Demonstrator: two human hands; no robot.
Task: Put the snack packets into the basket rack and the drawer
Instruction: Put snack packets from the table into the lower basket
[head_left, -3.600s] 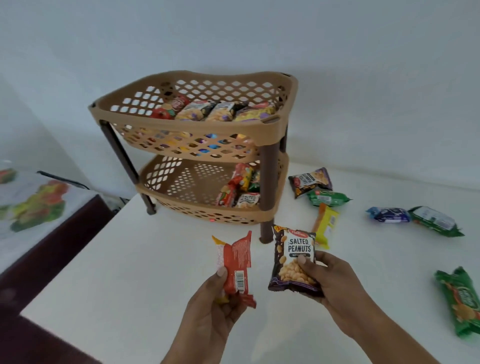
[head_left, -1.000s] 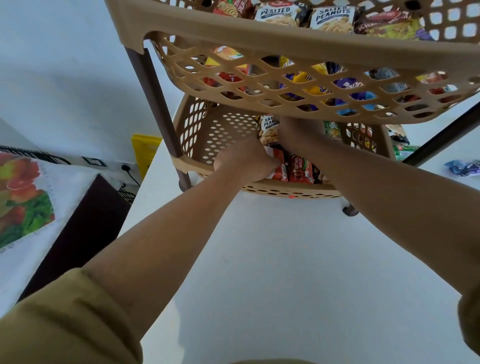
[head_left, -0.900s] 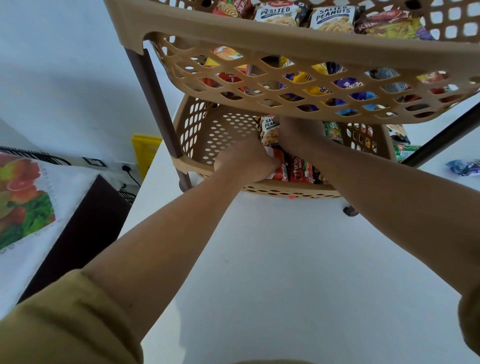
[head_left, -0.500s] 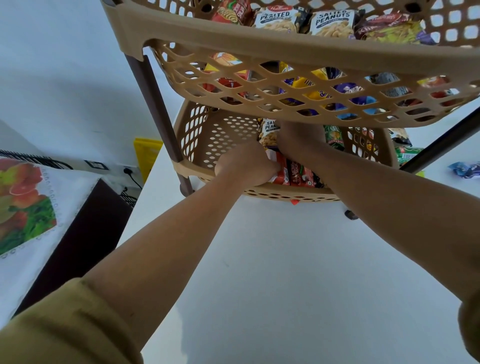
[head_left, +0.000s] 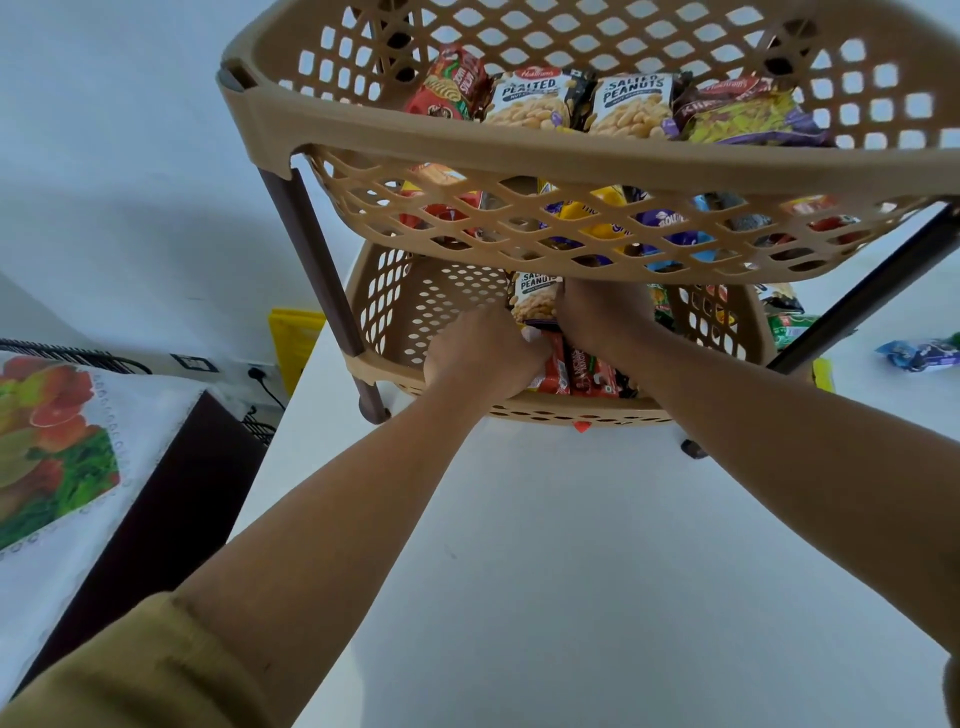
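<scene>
Snack packets: likely light, crinkly, slippery — pinch a seam.
Left hand: grips red packet, low in basket rack.
Right hand: hold hidden — cannot tell.

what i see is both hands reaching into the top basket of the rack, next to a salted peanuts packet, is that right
Not quite. The head view shows the left hand and right hand reaching into the bottom basket, under the top basket, next to a salted peanuts packet.

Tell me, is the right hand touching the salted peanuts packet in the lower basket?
Touching. In the head view the right hand covers the right edge of the salted peanuts packet, no gap.
</scene>
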